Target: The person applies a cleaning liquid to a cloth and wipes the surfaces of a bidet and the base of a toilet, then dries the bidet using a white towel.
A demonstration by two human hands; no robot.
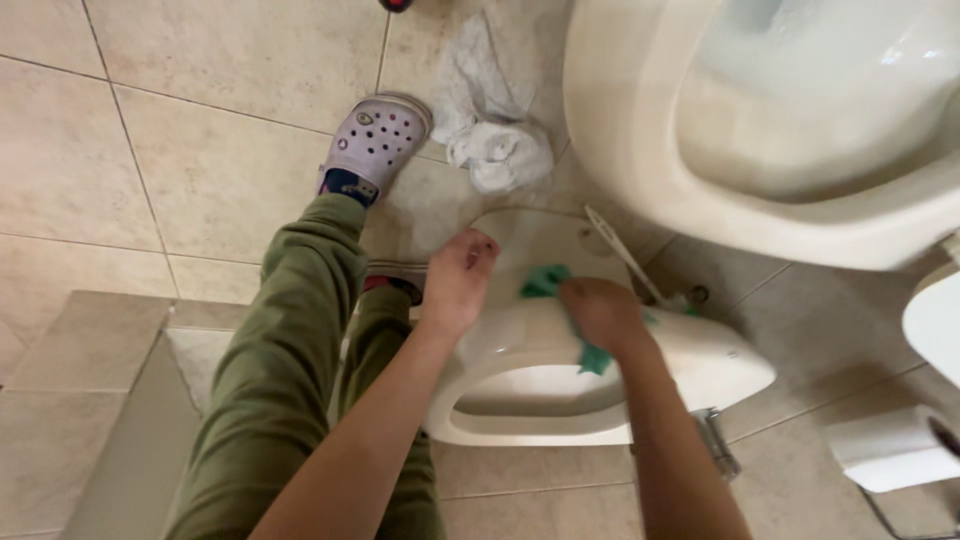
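White toilet bowl top right; detached seat lies on tiled floor below it. L hand grips seat's edge, fingers curled; R hand presses green cloth on seat, fingers together. Crumpled white rag near lilac clog.

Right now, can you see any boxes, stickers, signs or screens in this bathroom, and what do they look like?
No boxes, signs or screens show.
Toilet seat: white, detached, on the tiled floor; a tiny dark mark near its right end, too small to tell if it is a label.
Toilet paper roll: white, unwrapped, on a holder at lower right.
Clog: lilac, with small round charms on top.
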